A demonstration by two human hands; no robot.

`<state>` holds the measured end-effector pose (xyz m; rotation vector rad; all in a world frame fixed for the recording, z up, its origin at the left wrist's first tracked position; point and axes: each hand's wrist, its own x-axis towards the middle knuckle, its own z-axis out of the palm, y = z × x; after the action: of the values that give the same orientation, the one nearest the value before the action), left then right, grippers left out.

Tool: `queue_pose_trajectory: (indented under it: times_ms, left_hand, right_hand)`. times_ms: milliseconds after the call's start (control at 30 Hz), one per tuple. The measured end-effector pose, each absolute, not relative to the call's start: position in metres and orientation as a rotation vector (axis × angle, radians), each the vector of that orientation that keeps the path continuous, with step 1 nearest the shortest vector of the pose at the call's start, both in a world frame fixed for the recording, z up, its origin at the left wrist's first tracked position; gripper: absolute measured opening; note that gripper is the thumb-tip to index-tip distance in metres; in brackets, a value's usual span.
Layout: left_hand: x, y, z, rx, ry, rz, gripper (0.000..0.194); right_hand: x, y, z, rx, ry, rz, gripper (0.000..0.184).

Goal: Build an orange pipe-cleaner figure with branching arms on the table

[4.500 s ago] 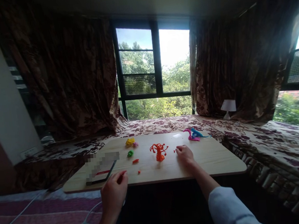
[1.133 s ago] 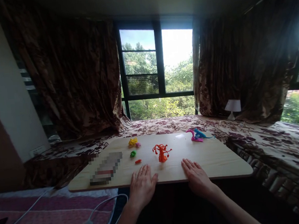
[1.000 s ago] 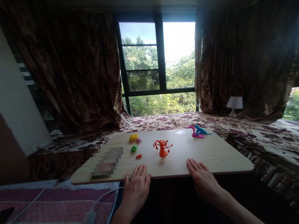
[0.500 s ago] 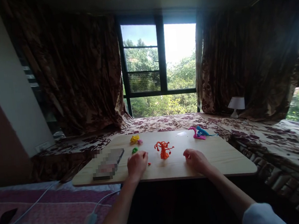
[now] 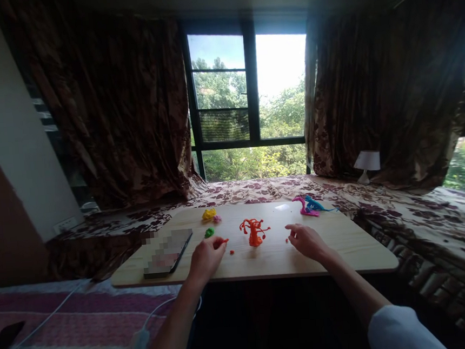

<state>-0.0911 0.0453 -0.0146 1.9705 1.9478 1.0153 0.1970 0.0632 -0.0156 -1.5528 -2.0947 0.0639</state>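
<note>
My left hand point(image 5: 207, 259) is closed in a pinch, with a small piece of orange modelling clay point(image 5: 226, 241) at its fingertips. Just right of it, a small orange-red lump point(image 5: 231, 252) lies on the table. Between my hands stands an orange clay figure point(image 5: 255, 232), like a tree with curling branches and little balls on them. My right hand point(image 5: 306, 241) hovers right of the figure, fingers apart and holding nothing visible. A tiny orange bit point(image 5: 286, 240) rests on the table below its fingertips. A green clay lump point(image 5: 209, 232) sits behind my left hand.
On the light wooden table point(image 5: 344, 246), a tablet-like device point(image 5: 168, 253) lies at the left. Yellow clay point(image 5: 209, 214) and a pink lump point(image 5: 217, 218) are at the back. Magenta point(image 5: 306, 207) and blue clay figures point(image 5: 316, 204) stand back right. Beyond is a white lamp point(image 5: 367, 161).
My left hand has drawn slightly left and now shows orange clay at its fingertips. My right hand's fingers have spread, and a tiny orange bit shows on the table beneath them.
</note>
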Motion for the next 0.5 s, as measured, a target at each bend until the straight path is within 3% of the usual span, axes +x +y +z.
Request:
queue_pose_trajectory:
  times_ms: [100,233,367,500]
  left_hand:
    - [-0.062,0.013,-0.016,1.813,1.433,1.138,0.033]
    - [-0.030,-0.016,-0.018,1.646,1.113,1.103,0.037]
    - [-0.022,-0.020,-0.019,1.516,1.015,1.036,0.039]
    - [-0.021,-0.018,-0.022,1.493,1.015,1.054,0.038]
  right_hand:
    - [0.180,0.026,-0.011,-1.271,-2.014,0.172,0.034]
    - [0.151,-0.015,-0.008,-0.862,-2.094,0.443,0.036]
    - [0.142,-0.021,-0.007,-0.894,-2.106,0.373,0.019]
    - [0.140,-0.020,-0.011,-0.968,-2.087,0.312,0.014]
